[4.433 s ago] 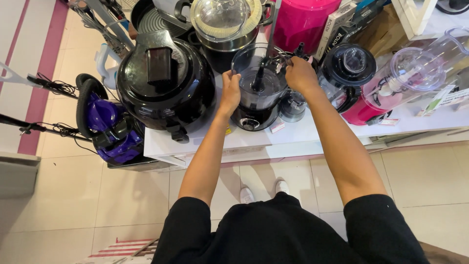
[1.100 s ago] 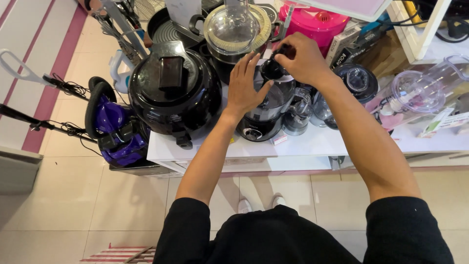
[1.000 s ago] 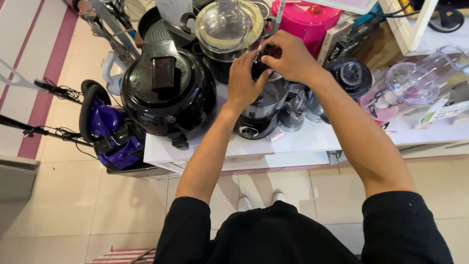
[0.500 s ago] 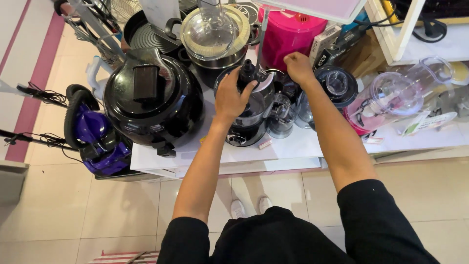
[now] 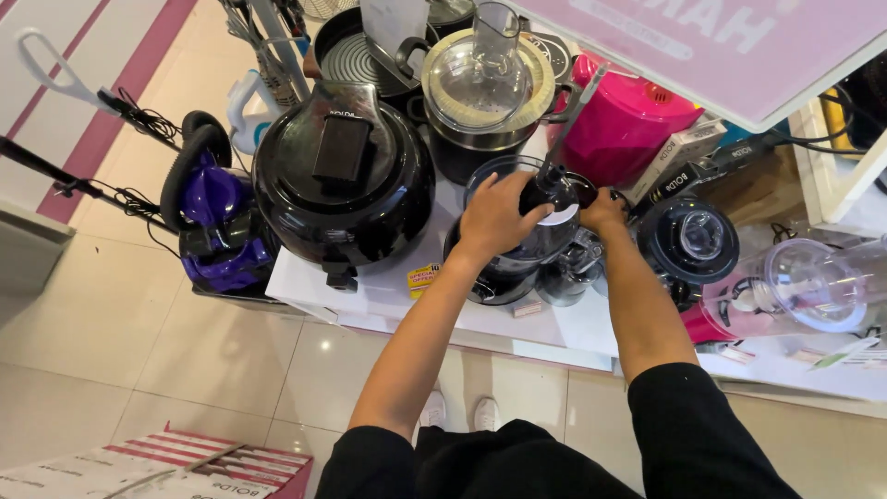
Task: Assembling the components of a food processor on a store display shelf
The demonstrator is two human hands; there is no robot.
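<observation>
The fingers point(image 5: 519, 196) of the left hand point(image 5: 494, 217) are curled and closed over the near rim of a clear chopper bowl point(image 5: 517, 242), gripping it from the side, with the thumb tucked out of sight behind the knuckles. Left of those fingers sits a large black round cooker point(image 5: 344, 189) on the white tabletop point(image 5: 388, 298), and farther left, down on the floor, a purple vacuum cleaner point(image 5: 214, 222). Just above the left fingertips a black knob point(image 5: 547, 188) on a thin central shaft rises out of the bowl, touching or nearly touching them. The bowl stands on a black motor base point(image 5: 490, 277) directly under both hands. To the right of the knob, the right hand point(image 5: 605, 211) reaches to the far side of the bowl; its fingers look closed on the rim or a small part there, though the hand itself hides the contact, so I cannot tell exactly what they pinch. Beyond the right hand lie a black round lid point(image 5: 688, 242) and a pink appliance point(image 5: 621, 125). The step in hand seems to be seating or removing the bladed centre piece while the bowl is steadied; the next move likely calls for a firm hold on the bowl and a straight, careful motion along the shaft.
</observation>
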